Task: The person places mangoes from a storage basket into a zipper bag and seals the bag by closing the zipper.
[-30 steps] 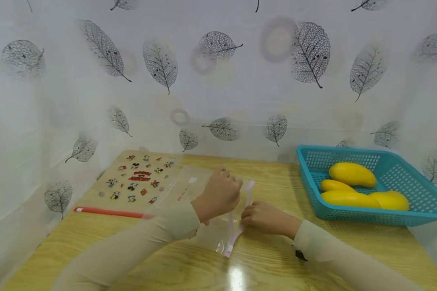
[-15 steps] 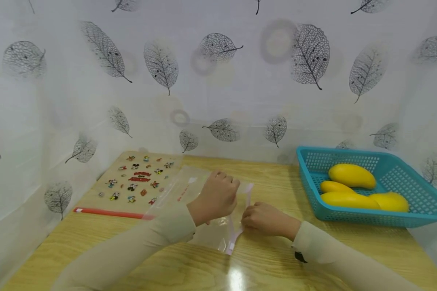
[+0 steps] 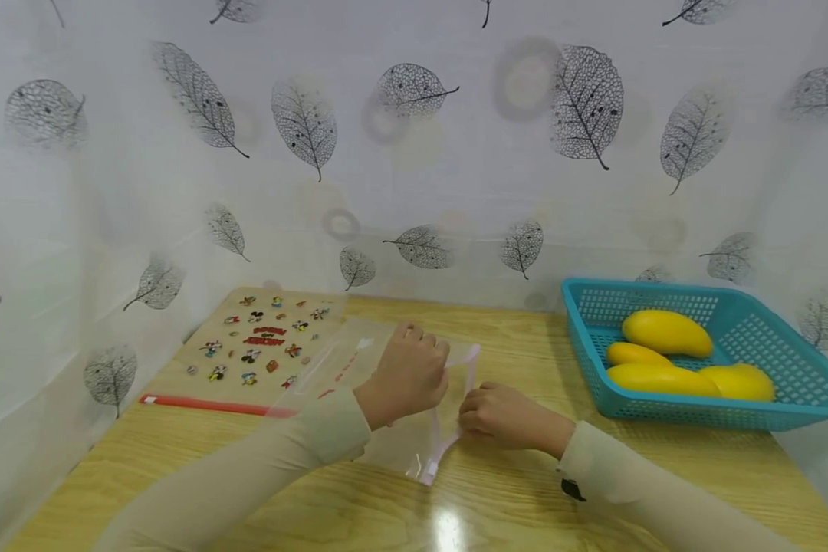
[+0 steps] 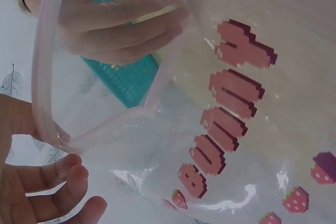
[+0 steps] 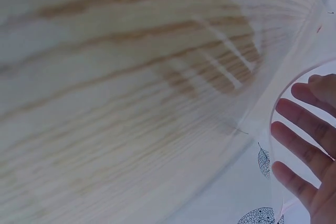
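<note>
A clear slider zip bag (image 3: 396, 445) with pink edging is stretched between both hands. My left hand (image 3: 407, 379) grips its upper rim from the left. In the left wrist view, the thumb and fingers (image 4: 47, 182) pinch the pink edge, and red "BUNNY" lettering (image 4: 226, 98) with strawberries is printed on the plastic. My right hand (image 3: 507, 414) holds the opposite rim; through the plastic, its fingers (image 4: 121, 24) show at the gaping mouth. In the right wrist view, the right hand's fingers (image 5: 304, 145) spread within the pink rim.
A second bag (image 3: 262, 337), printed with cartoon figures and edged in red, lies at the left under the clear one. At the right, a turquoise basket (image 3: 586, 383) holds several yellow mangoes (image 3: 665, 331). Leaf-patterned curtain (image 3: 448, 169) encloses the wooden table (image 3: 331, 506).
My left hand has shifted slightly left and down, and the bag's mouth edge has moved a little. The right hand stays almost in place. Basket and printed bag have not moved.
</note>
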The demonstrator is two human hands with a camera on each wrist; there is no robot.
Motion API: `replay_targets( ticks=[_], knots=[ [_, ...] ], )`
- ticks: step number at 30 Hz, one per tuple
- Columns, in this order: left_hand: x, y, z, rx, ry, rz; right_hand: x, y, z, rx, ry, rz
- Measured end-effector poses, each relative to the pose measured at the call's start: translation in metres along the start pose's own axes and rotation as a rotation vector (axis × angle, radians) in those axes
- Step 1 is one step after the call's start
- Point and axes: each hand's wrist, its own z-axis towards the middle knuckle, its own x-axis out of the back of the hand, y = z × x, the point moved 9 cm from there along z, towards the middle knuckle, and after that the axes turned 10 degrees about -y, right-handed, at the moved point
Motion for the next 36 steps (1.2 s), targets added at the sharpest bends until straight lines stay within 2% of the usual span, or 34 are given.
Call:
replay_targets(
  ticks=[7, 18, 22, 29, 36],
  knots=[
    [-0.001, 0.000, -0.001, -0.008, 0.023, 0.007, 0.003, -0.001, -0.001, 0.015, 0.053, 0.005],
    [-0.006, 0.003, -0.001, -0.034, -0.001, 0.039, 0.011, -0.003, 0.001, 0.025, 0.111, -0.023],
    [-0.006, 0.004, -0.001, -0.052, -0.001, 0.056, 0.011, -0.004, 0.002, 0.018, 0.094, -0.011],
    [-0.003, 0.001, -0.001, -0.058, 0.018, 0.059, -0.003, -0.006, 0.004, 0.027, 0.004, 0.010],
    [-0.004, -0.001, -0.002, -0.059, 0.040, 0.025, -0.007, -0.008, 0.004, 0.041, -0.006, 0.026]
  ],
)
